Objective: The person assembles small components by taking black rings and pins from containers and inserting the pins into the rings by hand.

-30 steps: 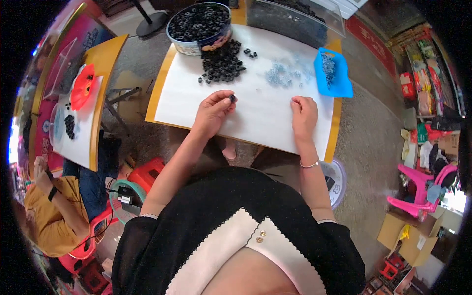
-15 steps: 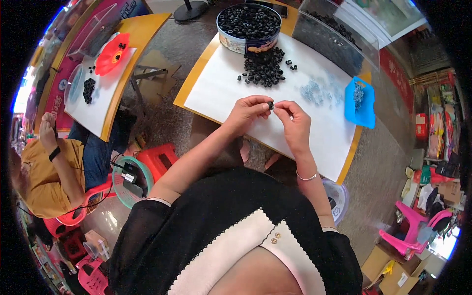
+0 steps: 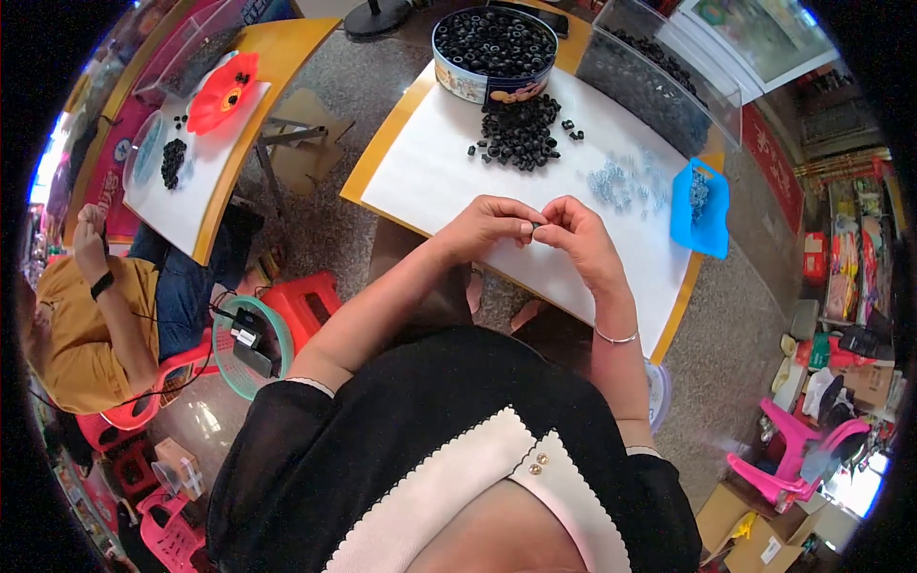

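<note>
My left hand (image 3: 485, 229) pinches a small black ring-like part (image 3: 535, 226) between thumb and fingers, above the near edge of the white-covered table (image 3: 411, 181). Against it, the fingertips of my right hand (image 3: 587, 250) are pressed together; whatever they hold is too small and covered to make out. Beyond my hands lies a heap of small black parts (image 3: 521, 134). A round tin (image 3: 458, 80) full of similar black parts stands behind the heap. Small clear bluish pieces (image 3: 626, 181) are scattered to the right, beside a blue scoop-like tray (image 3: 702, 237) holding more of them.
A clear bin (image 3: 640, 95) of black parts stands at the back right. On the left, another person (image 3: 100, 325) sits at a second table (image 3: 220, 196) with a red flower-shaped dish (image 3: 212, 107). A green basket (image 3: 279, 329) and a red stool (image 3: 310, 301) are on the floor.
Both hands have come slightly nearer to me and closer together. The fingertips now meet around the black part, which is more covered than before. The view has shifted a little.
</note>
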A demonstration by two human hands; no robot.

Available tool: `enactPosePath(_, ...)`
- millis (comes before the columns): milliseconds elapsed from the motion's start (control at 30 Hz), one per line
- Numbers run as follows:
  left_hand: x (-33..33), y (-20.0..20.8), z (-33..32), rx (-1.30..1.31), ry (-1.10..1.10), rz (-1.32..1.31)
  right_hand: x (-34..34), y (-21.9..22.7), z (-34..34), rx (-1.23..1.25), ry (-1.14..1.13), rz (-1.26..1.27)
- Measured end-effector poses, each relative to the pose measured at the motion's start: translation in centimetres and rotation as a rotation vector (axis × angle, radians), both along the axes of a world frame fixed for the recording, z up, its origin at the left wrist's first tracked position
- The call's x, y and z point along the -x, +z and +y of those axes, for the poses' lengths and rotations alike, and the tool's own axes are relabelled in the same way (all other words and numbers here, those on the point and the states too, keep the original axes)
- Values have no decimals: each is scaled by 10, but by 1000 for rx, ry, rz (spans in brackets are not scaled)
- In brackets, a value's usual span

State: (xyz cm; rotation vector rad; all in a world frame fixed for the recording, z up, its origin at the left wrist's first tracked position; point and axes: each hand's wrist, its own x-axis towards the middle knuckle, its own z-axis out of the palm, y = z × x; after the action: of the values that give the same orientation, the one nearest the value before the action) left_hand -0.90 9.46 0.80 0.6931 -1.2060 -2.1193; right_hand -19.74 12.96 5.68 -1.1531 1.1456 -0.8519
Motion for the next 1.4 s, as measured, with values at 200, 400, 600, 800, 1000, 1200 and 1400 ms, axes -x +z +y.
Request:
enactPosePath(200,-2,-12,-3,-301,89,339,-5,-1,-15,29,-155,-62)
enactPosePath(400,-7,-20,-5,-313,-28,491,-32,-8,-64,610,-211,497)
enactPosePath(600,-9,-18,-2,-312,-61,511,-61,-13,-102,1015,32,710)
enactPosePath(800,-9,-16,-2,-299,-68,508,-82,-17,-125,1224,243,1011)
enactPosePath(1000,-6,-17,-2,-305,-60,543,-81,-14,-125,1246,308,1046)
enactPosePath(1200,-8,-19,-1,-320,9,512,-53,9,-98,775,-111,448)
enactPosePath(1400,-1,-18,-6,-330,150,504,-15,-13,-45,-13,-298,-576)
